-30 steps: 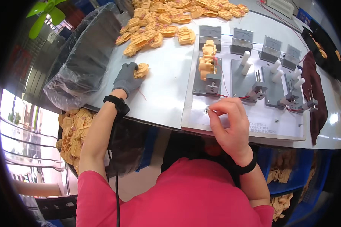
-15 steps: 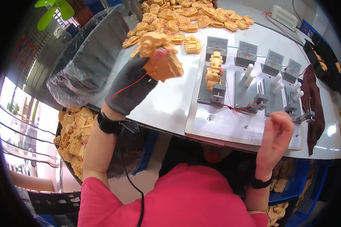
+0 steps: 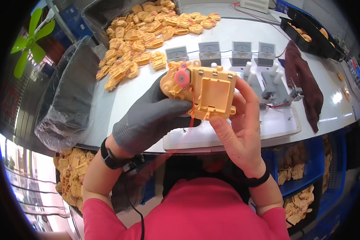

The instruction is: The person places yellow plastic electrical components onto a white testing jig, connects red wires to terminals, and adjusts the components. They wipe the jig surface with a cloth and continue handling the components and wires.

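Between my hands is a yellow-orange plastic housing (image 3: pixel 217 93) with a square recess and a pink round piece at its left end. A thin red wire hangs from it. My left hand (image 3: pixel 152 118), in a dark grey glove, is closed on its left end from below. My bare right hand (image 3: pixel 243 134) grips the right side, thumb at the lower edge and fingers behind. Beyond it, partly hidden, a white board (image 3: pixel 276 127) carries grey fixtures (image 3: pixel 270 89) with white pegs. Several small panel meters (image 3: pixel 209 52) stand along the board's far side.
Many similar housings (image 3: pixel 142 42) lie heaped at the back left of the white table. A bin lined with clear plastic (image 3: pixel 68 96) stands left. A dark cloth (image 3: pixel 304 80) and a black tray (image 3: pixel 312 36) are at the right. Crates of parts (image 3: pixel 302 204) sit below.
My left hand has brought the housing right and nearer, turned to show its recessed face. My right hand has risen from beside the board and taken hold of it. The view has shifted.
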`<state>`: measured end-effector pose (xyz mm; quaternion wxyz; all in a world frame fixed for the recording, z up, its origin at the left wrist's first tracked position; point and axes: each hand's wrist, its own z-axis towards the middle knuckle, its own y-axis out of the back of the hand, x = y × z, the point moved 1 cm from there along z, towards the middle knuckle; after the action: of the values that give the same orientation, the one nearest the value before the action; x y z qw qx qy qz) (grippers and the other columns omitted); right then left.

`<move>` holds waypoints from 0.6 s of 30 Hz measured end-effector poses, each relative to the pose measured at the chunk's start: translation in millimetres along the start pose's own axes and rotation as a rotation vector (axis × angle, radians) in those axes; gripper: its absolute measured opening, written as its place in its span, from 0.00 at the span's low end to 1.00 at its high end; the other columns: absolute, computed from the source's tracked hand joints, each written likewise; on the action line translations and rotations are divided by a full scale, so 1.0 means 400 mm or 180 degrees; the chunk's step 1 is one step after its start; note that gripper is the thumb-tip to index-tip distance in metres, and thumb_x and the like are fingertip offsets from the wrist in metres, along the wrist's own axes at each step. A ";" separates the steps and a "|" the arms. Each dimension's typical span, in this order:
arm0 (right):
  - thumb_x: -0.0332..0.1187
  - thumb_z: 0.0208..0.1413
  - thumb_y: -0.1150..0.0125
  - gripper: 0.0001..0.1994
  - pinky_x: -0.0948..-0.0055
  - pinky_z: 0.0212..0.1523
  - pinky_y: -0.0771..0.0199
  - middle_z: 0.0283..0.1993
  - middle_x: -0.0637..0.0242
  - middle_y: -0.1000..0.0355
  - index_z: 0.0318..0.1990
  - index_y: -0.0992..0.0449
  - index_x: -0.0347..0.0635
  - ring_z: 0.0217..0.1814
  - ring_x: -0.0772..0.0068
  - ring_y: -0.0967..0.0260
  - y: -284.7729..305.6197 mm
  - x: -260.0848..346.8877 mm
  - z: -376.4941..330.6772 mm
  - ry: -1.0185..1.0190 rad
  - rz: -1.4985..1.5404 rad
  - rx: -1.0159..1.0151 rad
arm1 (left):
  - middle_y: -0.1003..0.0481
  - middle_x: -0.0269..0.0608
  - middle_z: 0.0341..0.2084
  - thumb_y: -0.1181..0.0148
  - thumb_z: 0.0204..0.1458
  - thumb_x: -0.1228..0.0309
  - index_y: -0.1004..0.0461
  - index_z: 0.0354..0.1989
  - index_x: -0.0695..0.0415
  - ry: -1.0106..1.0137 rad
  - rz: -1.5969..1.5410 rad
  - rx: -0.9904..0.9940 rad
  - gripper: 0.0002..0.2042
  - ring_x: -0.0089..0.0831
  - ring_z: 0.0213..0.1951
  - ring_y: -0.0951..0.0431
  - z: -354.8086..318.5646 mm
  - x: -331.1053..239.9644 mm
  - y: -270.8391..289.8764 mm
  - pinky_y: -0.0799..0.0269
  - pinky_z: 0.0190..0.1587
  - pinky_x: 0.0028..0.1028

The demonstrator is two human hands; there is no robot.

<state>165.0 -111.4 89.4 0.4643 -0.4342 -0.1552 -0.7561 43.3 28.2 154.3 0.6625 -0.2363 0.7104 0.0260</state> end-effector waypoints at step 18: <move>0.27 0.55 0.37 0.18 0.71 0.44 0.31 0.44 0.63 0.32 0.53 0.28 0.40 0.41 0.68 0.34 0.118 -0.052 -0.017 0.0095 -0.1942 -0.0332 | 0.27 0.34 0.24 0.39 0.55 0.52 0.29 0.36 0.63 0.1070 -0.0720 0.0147 0.21 0.15 0.17 0.31 0.155 -0.136 0.124 0.32 0.18 0.12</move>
<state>205.2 -128.5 60.8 0.1952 -0.3797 -0.2326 -0.8739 83.1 110.2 185.1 0.5386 -0.3003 0.7802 -0.1047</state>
